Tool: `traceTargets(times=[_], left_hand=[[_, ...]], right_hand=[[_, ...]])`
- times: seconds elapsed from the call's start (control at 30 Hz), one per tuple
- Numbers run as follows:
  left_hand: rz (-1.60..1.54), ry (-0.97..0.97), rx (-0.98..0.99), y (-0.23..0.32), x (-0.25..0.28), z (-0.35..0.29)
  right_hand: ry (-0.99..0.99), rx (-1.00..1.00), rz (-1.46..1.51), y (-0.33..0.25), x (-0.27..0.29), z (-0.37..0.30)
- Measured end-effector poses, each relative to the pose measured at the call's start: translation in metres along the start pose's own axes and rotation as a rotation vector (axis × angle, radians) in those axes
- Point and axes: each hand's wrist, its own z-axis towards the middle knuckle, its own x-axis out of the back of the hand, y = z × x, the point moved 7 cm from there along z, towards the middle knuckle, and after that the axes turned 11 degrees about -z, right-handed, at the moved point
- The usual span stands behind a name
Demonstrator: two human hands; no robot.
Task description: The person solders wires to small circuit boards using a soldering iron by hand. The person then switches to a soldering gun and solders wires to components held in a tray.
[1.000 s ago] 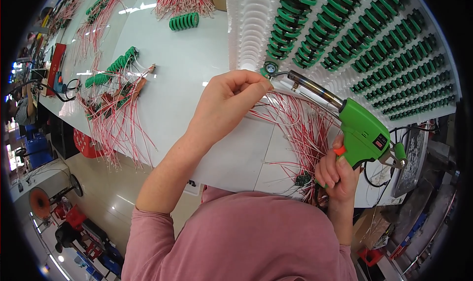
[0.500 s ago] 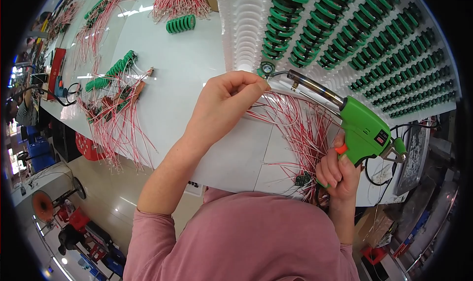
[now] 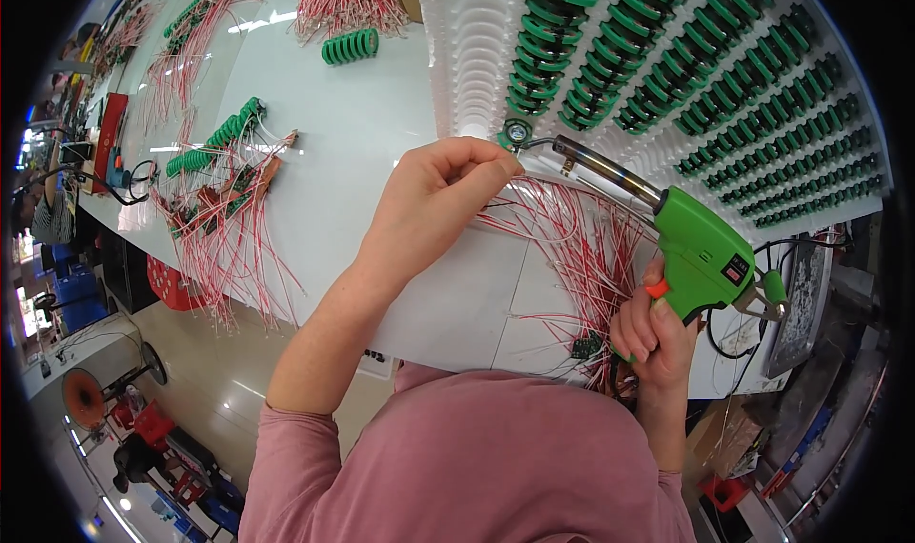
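Observation:
My right hand (image 3: 654,329) is wrapped around the grip of a green soldering gun (image 3: 703,250), a finger by its orange trigger. The gun's metal barrel points up and left, its bent tip touching or very close to a small round green circuit board (image 3: 516,133) at the edge of a white foam tray (image 3: 481,67). Beside that board my left hand (image 3: 434,195) is closed in a pinch on a thin wire, its held end mostly hidden by the fingers. Under and right of this hand spreads a bundle of red and white wires (image 3: 581,243).
Rows of round green boards (image 3: 648,57) fill the tray. On the white table (image 3: 334,114) lie a short stack of green boards (image 3: 350,47), a longer green stack (image 3: 217,141) with wires, and another wire bundle (image 3: 348,5). A dark cable (image 3: 729,343) loops at right.
The soldering gun has shifted very slightly, its barrel moving a touch to the left. My left hand and the small board stay where they were.

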Motion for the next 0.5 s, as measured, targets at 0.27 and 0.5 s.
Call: traceTargets(times=[0.27, 0.5], left_hand=[[0.004, -0.001, -0.009, 0.001, 0.0, -0.001], [-0.017, -0.012, -0.04, 0.0, 0.003, -0.003]], right_hand=[[0.024, 0.023, -0.134, -0.009, -0.002, -0.007], [-0.031, 0.139, -0.568, -0.034, 0.004, -0.02]])
